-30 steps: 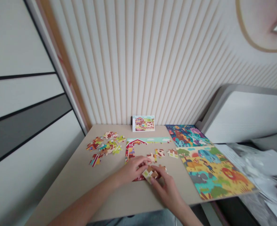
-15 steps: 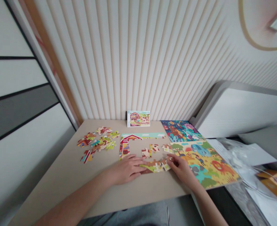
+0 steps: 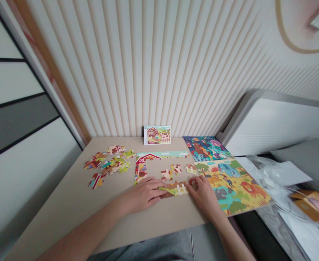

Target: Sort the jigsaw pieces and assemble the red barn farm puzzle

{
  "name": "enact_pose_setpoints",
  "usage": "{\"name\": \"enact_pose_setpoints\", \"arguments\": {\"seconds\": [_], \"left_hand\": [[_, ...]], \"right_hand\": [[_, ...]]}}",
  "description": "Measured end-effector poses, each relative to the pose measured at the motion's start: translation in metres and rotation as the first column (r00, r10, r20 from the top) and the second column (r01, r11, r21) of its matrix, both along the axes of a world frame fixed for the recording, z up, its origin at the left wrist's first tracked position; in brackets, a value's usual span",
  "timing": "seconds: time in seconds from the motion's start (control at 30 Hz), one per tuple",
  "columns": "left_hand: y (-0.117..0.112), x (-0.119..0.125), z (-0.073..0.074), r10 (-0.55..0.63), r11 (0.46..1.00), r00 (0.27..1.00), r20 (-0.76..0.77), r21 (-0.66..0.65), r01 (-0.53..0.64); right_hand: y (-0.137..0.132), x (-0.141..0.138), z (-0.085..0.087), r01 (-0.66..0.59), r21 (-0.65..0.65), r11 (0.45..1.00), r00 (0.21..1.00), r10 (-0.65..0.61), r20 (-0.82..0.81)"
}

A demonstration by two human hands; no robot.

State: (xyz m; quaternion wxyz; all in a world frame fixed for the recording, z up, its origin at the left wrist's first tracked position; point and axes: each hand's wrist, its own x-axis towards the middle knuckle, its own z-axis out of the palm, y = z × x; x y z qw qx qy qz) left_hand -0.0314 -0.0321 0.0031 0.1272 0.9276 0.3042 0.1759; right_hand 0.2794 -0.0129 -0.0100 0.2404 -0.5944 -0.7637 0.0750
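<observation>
A ribbed pale wall rose behind the tan counter (image 3: 75,203). The left hand (image 3: 143,194) lay flat, fingers spread, on the joined strip of puzzle pieces (image 3: 174,189) at six o'clock of the farm puzzle (image 3: 148,159). The right hand (image 3: 204,192) touched the strip's three-o'clock end, fingers loosely together. Loose pieces (image 3: 107,165) lay at nine o'clock.

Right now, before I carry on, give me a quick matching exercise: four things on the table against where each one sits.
Things:
1. loose pieces
2. reference card
3. finished puzzles
4. fence strip

Places:
A. between the two hands
B. propped against the ribbed wall
C. scattered at the table's left
D. laid flat along the table's right side

Pairs: 1-C, 2-B, 3-D, 4-A
</observation>
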Motion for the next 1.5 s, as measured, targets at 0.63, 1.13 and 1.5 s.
{"name": "enact_pose_setpoints", "arguments": {"seconds": [0.63,1.13,1.5], "left_hand": [[0.023,-0.044,-0.017,0.372,0.915,0.927,0.037,0.152,-0.373],[0.028,-0.054,-0.025,0.474,0.865,0.879,0.058,0.157,-0.476],[0.028,-0.055,-0.023,0.469,0.868,0.881,0.054,0.157,-0.472]], "right_hand": [[0.067,0.038,-0.003,-0.197,0.004,0.980,0.969,0.194,0.155],[0.016,0.082,0.020,-0.441,-0.174,0.880,0.892,0.451,0.021],[0.019,0.083,0.019,-0.441,-0.191,0.877,0.887,0.458,0.055]]}}
